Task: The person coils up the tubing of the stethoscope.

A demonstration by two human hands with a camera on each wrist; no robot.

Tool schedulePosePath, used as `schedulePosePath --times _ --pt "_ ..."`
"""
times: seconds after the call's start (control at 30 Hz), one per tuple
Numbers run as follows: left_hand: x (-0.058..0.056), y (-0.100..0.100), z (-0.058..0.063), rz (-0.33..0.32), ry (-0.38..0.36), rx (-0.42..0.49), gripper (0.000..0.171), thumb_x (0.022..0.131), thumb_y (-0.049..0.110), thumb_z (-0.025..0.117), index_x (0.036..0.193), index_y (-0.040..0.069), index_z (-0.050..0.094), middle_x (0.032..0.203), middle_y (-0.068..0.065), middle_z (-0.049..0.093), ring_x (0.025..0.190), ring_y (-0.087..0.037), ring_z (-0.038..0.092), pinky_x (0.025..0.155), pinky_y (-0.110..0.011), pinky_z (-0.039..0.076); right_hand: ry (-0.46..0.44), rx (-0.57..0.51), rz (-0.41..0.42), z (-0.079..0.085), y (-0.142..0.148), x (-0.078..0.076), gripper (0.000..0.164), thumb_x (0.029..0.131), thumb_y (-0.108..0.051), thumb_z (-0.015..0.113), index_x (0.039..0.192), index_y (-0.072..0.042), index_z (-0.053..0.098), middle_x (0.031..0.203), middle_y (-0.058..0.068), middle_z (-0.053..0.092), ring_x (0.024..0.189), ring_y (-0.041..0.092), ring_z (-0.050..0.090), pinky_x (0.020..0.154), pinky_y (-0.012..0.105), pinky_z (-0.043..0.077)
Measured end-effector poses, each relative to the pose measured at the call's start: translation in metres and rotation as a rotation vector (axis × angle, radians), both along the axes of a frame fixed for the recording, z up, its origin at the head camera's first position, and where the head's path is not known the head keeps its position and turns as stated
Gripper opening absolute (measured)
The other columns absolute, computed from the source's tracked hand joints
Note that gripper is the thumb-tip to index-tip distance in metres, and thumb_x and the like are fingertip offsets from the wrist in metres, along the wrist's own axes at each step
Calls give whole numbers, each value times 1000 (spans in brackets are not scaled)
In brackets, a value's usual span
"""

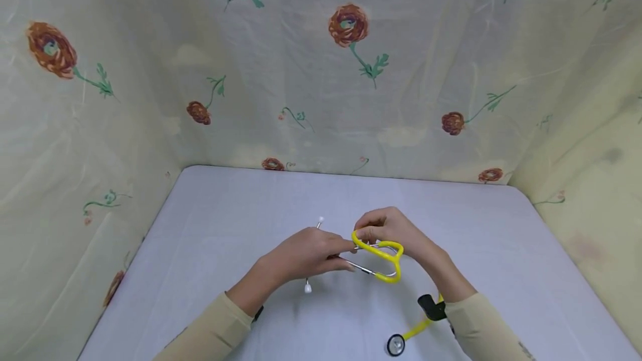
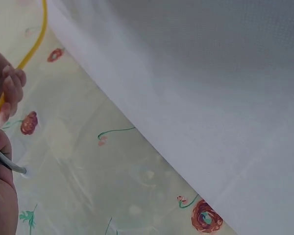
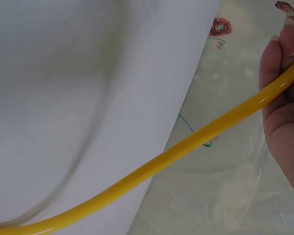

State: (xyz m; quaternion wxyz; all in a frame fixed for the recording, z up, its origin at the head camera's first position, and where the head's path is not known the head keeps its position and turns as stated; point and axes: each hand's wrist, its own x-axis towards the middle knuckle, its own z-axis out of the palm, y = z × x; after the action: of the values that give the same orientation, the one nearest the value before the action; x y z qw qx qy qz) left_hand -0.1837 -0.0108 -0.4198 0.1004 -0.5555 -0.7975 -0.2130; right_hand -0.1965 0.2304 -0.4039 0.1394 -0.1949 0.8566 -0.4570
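A stethoscope with yellow tubing (image 1: 399,258) is held above the table, between both hands. My left hand (image 1: 311,252) grips its metal ear tubes (image 1: 360,267), and white ear tips (image 1: 308,288) stick out on either side of that hand. With thumb and fingers, my right hand (image 1: 393,232) holds the yellow tubing near the fork. From there the tube runs down behind the right forearm to the round chestpiece (image 1: 395,345), low in the head view. In the right wrist view the tubing (image 3: 201,139) crosses my right palm (image 3: 289,127); the left wrist view catches both hands only at its edge.
A white-covered table (image 1: 225,210) lies under the hands. Flower-printed cloth (image 1: 301,60) hangs behind it and at both sides. A black device (image 1: 432,307) sits at the right wrist, by the beige sleeve (image 1: 481,322).
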Motion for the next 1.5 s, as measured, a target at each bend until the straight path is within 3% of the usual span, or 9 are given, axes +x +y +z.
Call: schedulePosePath --times 0.2,0.4,0.5,0.67,0.8,1.0,1.23,1.37,1.5 --pt "0 -2 1 20 -5 14 23 93 40 67 97 17 64 76 11 61 63 2 45 60 -6 33 -27 -29 1 -6 1 1 17 94 -21 69 97 -6 76 89 6 73 73 17 63 67 29 54" --pt "-1 -3 -3 76 -26 22 32 93 42 67 111 15 70 93 9 72 70 2 52 66 -5 39 8 -85 85 -15 3 3 18 98 -12 62 98 1 73 81 23 69 65 21 63 64 30 56" --pt "-1 -3 -3 103 -40 24 34 92 43 67 113 16 70 100 8 74 74 1 57 69 -6 43 50 -84 102 -20 3 5 16 97 -10 62 95 -1 74 72 19 66 62 21 62 62 31 55" --pt "1 -4 -1 148 -99 29 30 93 40 67 112 17 69 103 8 74 81 -1 61 73 -11 48 -25 -64 16 -23 0 12 18 94 -20 69 94 -3 75 73 8 68 62 15 61 61 32 54" --pt "2 -5 0 200 -121 -8 31 95 39 66 114 15 68 103 7 73 80 -3 61 73 -14 50 -91 -59 -12 -23 -2 16 26 94 -23 69 104 0 73 81 15 71 64 17 63 66 33 56" --pt "-2 -5 -3 256 -125 -20 31 93 37 68 115 15 69 92 8 71 69 -3 53 64 -13 44 -91 -81 38 -28 -1 20 26 97 -16 65 114 3 71 81 17 69 67 18 65 70 39 58" --pt "-5 -5 -9 308 -136 31 25 92 37 70 108 18 69 77 9 64 63 -3 48 59 -14 40 -177 -149 6 -33 -5 28 30 93 -13 68 117 5 65 85 16 69 70 31 68 73 41 59" --pt "-7 -5 -13 343 -125 29 21 92 36 70 101 18 67 77 10 64 64 -2 49 60 -14 41 -213 -157 0 -35 -8 31 24 95 -9 66 114 4 61 92 20 67 70 23 66 71 41 59" --pt "-8 -7 -15 363 -124 36 19 91 35 71 97 18 66 76 10 64 64 -2 49 60 -15 42 -233 -108 -9 -35 -10 34 22 97 -10 63 112 6 63 85 12 67 68 19 64 69 36 58"
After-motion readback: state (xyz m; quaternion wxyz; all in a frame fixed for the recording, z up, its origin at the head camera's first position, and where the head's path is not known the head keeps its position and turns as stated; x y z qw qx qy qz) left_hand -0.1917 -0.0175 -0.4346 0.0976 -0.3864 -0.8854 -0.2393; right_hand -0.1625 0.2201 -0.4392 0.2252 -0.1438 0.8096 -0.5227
